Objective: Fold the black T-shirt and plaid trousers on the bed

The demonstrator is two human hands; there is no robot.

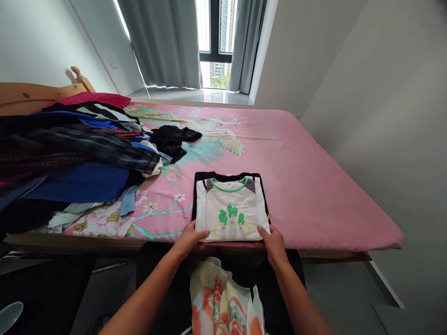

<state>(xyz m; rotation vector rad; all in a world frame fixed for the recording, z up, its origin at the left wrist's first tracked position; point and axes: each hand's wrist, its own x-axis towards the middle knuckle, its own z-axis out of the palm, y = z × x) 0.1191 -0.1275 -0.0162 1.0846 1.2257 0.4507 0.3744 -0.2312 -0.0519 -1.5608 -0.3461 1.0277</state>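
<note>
Pinching a folded white green-collared cloth tee (232, 207) at 7 and 5 o'clock: left hand (190, 238), right hand (274, 241). It's over a folded black garment (202, 176) on the pink floral bed (307, 177). Squaring up, I'd guess; shifting it calls for level corners. Multicoloured clothes heap (87, 144), 9:30; pale roundish thing (11, 317), 8 o'clock, maybe a bowl, can't tell.

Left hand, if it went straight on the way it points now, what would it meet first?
Probably the folded white shirt, which the left hand touches at one corner; whether the hand would slide over or under is unclear.
</note>
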